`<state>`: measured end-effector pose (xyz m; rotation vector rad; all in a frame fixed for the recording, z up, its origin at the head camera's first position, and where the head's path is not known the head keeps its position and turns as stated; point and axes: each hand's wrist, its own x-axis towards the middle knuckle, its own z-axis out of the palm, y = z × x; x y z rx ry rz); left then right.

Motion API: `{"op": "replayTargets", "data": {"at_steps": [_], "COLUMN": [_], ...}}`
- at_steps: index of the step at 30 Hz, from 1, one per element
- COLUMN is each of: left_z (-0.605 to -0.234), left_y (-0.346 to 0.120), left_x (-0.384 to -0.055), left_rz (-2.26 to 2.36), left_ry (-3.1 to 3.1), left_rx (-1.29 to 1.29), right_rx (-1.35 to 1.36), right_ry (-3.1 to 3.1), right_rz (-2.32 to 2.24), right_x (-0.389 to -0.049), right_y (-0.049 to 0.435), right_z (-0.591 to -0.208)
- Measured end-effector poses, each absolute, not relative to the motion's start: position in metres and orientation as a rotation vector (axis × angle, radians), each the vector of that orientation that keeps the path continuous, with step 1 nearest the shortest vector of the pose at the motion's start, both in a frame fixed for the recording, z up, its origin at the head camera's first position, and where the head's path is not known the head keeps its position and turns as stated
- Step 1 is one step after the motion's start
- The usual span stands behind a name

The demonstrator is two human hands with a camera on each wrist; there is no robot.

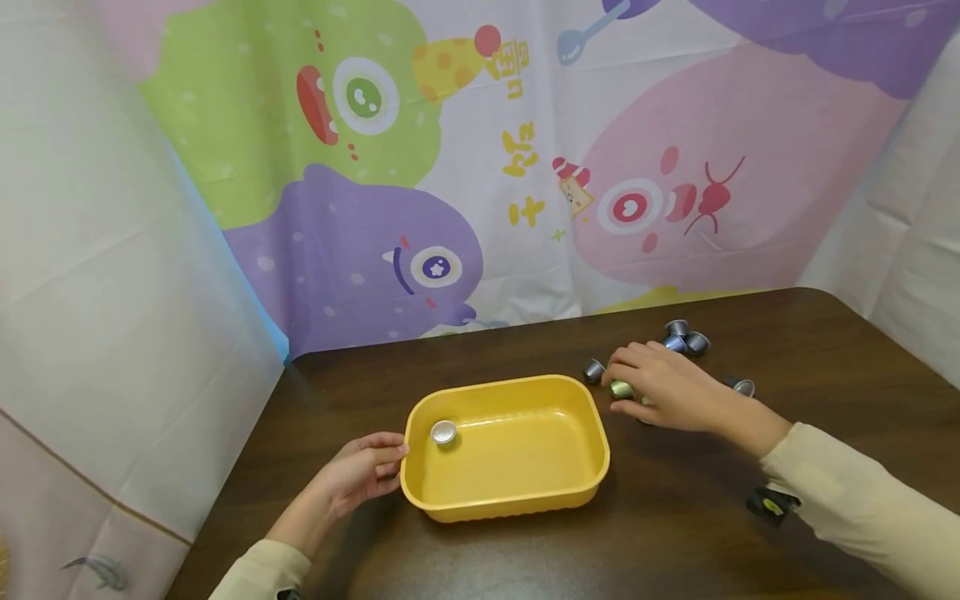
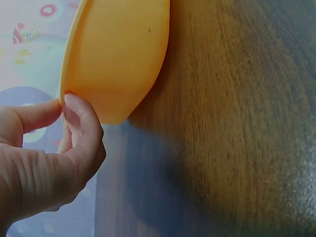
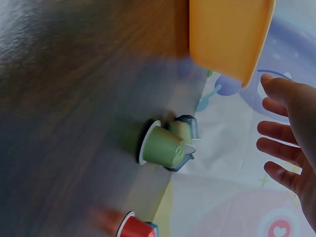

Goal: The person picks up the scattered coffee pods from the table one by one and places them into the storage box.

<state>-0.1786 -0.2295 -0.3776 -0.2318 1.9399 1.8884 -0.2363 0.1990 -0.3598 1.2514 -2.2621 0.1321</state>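
A yellow plastic tray (image 1: 507,504) sits on the dark wooden table, with one coffee capsule (image 1: 443,432), silver lid up, inside at its left. My left hand (image 1: 365,473) pinches the tray's left rim between thumb and fingers, seen close up in the left wrist view. My right hand (image 1: 663,385) is over the capsules right of the tray, fingers spread and slightly bent. A green capsule (image 1: 621,389) shows beneath its fingers. In the right wrist view that hand is apart from the front green capsule (image 3: 162,146), and a second green capsule (image 3: 180,129) stands partly behind it.
A dark capsule (image 1: 594,371) lies near the tray's back right corner. Several blue and dark capsules (image 1: 697,342) cluster farther back, and another capsule (image 1: 743,387) lies to the right. A red capsule (image 3: 137,227) shows in the right wrist view. A cartoon-printed curtain (image 1: 525,275) closes off the back.
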Motion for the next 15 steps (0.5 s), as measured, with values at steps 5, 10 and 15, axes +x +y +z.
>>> {"op": "replayTargets", "data": {"at_steps": [5, 10, 15], "left_z": [-0.378, -0.378, -0.379], "left_y": [-0.229, -0.229, -0.228], "left_x": [-0.179, -0.179, -0.178], "left_rz": [1.884, 1.892, 1.891], "left_ry": [1.941, 1.936, 1.932], "left_rx": [-0.237, -0.243, -0.231], "right_rx": [1.254, 1.251, 1.226], "right_ry": [-2.281, -2.317, -2.362], "right_rz": [0.132, 0.125, 0.101], "right_x": [-0.237, -0.237, -0.237], "right_y": [0.205, 0.21, 0.215], "right_z": [-0.365, -0.37, -0.374]}}
